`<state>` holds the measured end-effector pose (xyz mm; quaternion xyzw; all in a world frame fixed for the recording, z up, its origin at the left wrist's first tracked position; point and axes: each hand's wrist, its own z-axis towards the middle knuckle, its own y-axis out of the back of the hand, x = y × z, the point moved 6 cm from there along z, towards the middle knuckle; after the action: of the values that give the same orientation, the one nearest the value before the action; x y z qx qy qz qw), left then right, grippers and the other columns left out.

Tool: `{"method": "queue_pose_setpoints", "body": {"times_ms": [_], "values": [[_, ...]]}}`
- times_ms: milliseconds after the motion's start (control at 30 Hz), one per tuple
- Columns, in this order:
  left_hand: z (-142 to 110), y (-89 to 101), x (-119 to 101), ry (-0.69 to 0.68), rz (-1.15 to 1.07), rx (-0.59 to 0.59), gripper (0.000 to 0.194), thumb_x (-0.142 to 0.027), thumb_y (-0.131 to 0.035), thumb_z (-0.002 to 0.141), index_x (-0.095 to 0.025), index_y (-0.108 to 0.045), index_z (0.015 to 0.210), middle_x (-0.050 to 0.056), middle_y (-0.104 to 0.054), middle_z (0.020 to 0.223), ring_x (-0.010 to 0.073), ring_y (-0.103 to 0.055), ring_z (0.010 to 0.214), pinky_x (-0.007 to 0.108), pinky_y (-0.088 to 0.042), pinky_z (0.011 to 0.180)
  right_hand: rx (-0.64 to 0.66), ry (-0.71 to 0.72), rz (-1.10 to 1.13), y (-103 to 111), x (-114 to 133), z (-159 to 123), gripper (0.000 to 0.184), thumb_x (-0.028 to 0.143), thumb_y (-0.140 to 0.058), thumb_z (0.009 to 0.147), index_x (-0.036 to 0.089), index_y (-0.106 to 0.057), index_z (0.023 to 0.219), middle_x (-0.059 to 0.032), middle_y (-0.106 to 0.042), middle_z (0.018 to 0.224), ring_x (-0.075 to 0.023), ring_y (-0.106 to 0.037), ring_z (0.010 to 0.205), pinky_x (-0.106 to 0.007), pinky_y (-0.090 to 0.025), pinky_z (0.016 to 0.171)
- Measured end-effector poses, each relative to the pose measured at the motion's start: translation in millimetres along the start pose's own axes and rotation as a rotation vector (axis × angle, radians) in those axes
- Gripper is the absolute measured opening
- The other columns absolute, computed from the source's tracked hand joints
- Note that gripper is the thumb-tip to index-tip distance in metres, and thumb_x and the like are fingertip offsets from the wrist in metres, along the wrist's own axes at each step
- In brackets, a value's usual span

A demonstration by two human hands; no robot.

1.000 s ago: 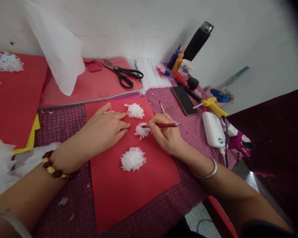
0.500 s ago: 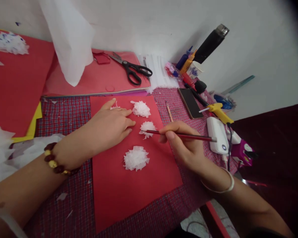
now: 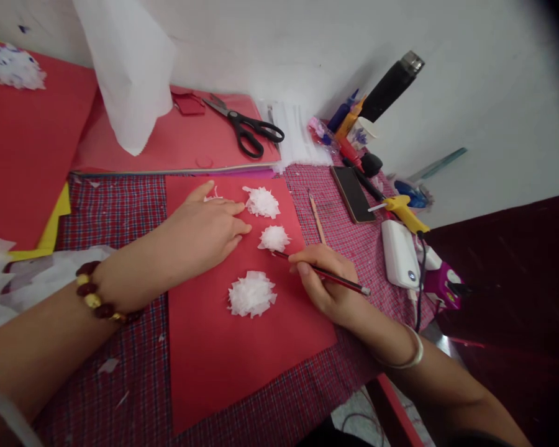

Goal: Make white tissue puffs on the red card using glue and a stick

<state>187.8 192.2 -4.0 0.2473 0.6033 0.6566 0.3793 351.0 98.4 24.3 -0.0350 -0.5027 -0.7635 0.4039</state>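
My left hand (image 3: 205, 233) lies flat on the red paper sheet (image 3: 242, 372), fingers apart, partly covering a small white scrap near the sheet's top. Between finger and thumb, my right hand (image 3: 328, 282) grips a dark red pencil (image 3: 338, 279). Its tip is at the lower edge of the small middle white paper tuft (image 3: 274, 238); I cannot tell whether it touches. Another white paper tuft (image 3: 263, 202) sits just above, close to my left fingertips. A larger white paper tuft (image 3: 252, 293) lies below, toward me.
Black-handled scissors (image 3: 246, 127) rest on a red folder at the back. Right of the sheet lie a second pencil (image 3: 317, 217), a phone (image 3: 353, 194), a yellow glue gun (image 3: 403, 211) and a white power bank (image 3: 399, 253). White tissue sheets (image 3: 60, 273) lie at the left.
My right hand first drew back right from the middle tuft, then came back closer; the pencil tip moved from over the tuft to its lower edge. My left hand stays on the sheet. The view shifted.
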Motion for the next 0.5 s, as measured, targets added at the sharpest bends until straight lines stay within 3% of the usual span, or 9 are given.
{"method": "queue_pose_setpoints", "body": {"times_ms": [300,500], "values": [[-1,-4.0,2,-0.011,-0.01,-0.004,0.037,-0.02,-0.041,0.096,-0.026,-0.077,0.094,0.003,-0.074,0.115,0.0245,-0.065,0.114,0.05,-0.024,0.117,0.054,0.018,-0.03,-5,0,1,0.014,0.011,-0.051,0.094,0.021,-0.059,0.098,-0.001,-0.072,0.08,-0.0144,-0.067,0.071,-0.03,-0.048,0.068],[0,-0.6,1,0.014,-0.061,-0.031,0.041,-0.02,-0.037,0.095,-0.027,-0.076,0.085,0.002,-0.076,0.099,0.0247,-0.068,0.104,0.056,-0.023,0.117,0.09,0.091,-0.032,-4,15,-2,0.013,0.011,-0.052,0.09,0.022,-0.057,0.096,0.0003,-0.068,0.074,-0.0145,-0.063,0.065,-0.031,-0.045,0.065]]}}
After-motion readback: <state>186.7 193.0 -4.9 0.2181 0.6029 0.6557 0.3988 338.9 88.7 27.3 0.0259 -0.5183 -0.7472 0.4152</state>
